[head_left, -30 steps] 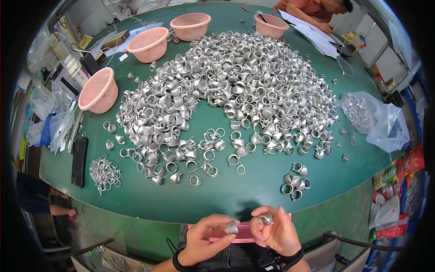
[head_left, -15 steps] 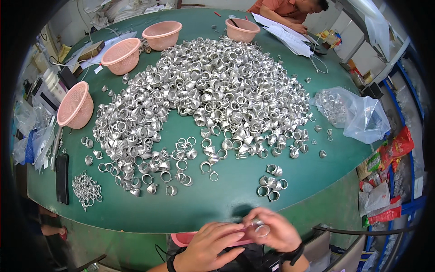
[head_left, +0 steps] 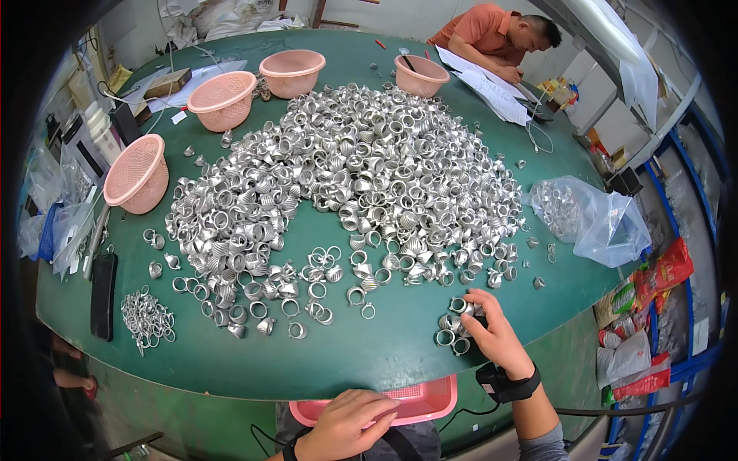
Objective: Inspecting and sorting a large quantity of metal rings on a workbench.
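Observation:
My right hand (head_left: 500, 336) reaches over a small cluster of silver metal rings (head_left: 445, 337) near the table's front right. Its thumb and index finger are apart on either side of one spiral-grooved ring (head_left: 459, 305), and I see nothing gripped; the hand covers part of the cluster. My left hand (head_left: 350, 424) rests over the near side of a pink plastic basket (head_left: 440, 399) at my lap, fingers loosely stretched and nothing visible in them. Its palm side is hidden. A large heap of similar rings (head_left: 384, 154) spreads across the middle of the green table (head_left: 369, 346).
Pink baskets (head_left: 138, 175) stand along the left and far sides. A tangle of thin rings (head_left: 146, 319) and a black phone-like slab (head_left: 103, 296) lie front left. To the right is a plastic bag (head_left: 611, 227) with rings. Across the table a person (head_left: 480, 38) leans over papers (head_left: 492, 88).
My right hand has left my left hand's side and moved forward to the ring cluster; the ring it held no longer shows in it. My left hand has lowered slightly. The view has shifted.

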### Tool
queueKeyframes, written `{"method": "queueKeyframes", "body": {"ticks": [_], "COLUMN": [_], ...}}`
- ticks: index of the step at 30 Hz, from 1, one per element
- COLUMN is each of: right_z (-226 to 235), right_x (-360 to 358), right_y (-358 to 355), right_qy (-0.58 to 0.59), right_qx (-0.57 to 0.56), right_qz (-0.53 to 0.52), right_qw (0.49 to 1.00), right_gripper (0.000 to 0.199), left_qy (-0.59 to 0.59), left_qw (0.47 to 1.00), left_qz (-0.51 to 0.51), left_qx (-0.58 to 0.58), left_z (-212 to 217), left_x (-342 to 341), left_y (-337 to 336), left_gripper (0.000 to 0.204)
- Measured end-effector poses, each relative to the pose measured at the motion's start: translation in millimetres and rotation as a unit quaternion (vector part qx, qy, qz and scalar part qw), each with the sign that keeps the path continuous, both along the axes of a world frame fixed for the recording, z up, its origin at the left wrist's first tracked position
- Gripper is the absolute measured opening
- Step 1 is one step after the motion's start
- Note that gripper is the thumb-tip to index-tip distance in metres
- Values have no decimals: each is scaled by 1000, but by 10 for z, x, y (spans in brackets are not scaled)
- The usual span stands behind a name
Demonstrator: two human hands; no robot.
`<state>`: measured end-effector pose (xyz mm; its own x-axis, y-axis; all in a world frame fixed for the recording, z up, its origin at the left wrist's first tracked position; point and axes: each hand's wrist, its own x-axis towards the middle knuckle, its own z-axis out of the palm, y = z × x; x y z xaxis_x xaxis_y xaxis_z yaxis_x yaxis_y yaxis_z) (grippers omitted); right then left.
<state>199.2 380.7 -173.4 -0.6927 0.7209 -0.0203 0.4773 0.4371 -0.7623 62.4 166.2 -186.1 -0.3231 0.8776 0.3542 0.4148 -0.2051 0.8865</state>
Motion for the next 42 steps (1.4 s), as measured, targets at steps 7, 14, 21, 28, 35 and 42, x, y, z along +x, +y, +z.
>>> {"method": "queueKeyframes", "body": {"ticks": [7,14,21,28,35,42], "right_z": [272,223,110,469,312,225], "right_x": [-262,-410,-573,-453,-507,-571], "right_y": [290,488,489,117,-415,-869], "right_qy": [-35,-159,-159,-73,15,37], "right_qx": [75,200,269,187,69,175], "right_qz": [-41,60,106,55,61,87], "right_qw": [996,965,944,978,996,980], "right_gripper": [19,14,14,14,12,12], "left_qy": [-73,-25,-33,-25,-212,-232], "left_qw": [996,999,998,998,968,969], "left_qz": [13,1,-18,-13,93,81], "left_qx": [-54,-42,-59,-52,-97,-25], "left_z": [-167,-190,-171,-210,-13,-75], "left_x": [-103,-117,-156,-151,-86,-155], "left_y": [57,84,60,44,185,184], "left_gripper": [12,10,11,11,24,27]}}
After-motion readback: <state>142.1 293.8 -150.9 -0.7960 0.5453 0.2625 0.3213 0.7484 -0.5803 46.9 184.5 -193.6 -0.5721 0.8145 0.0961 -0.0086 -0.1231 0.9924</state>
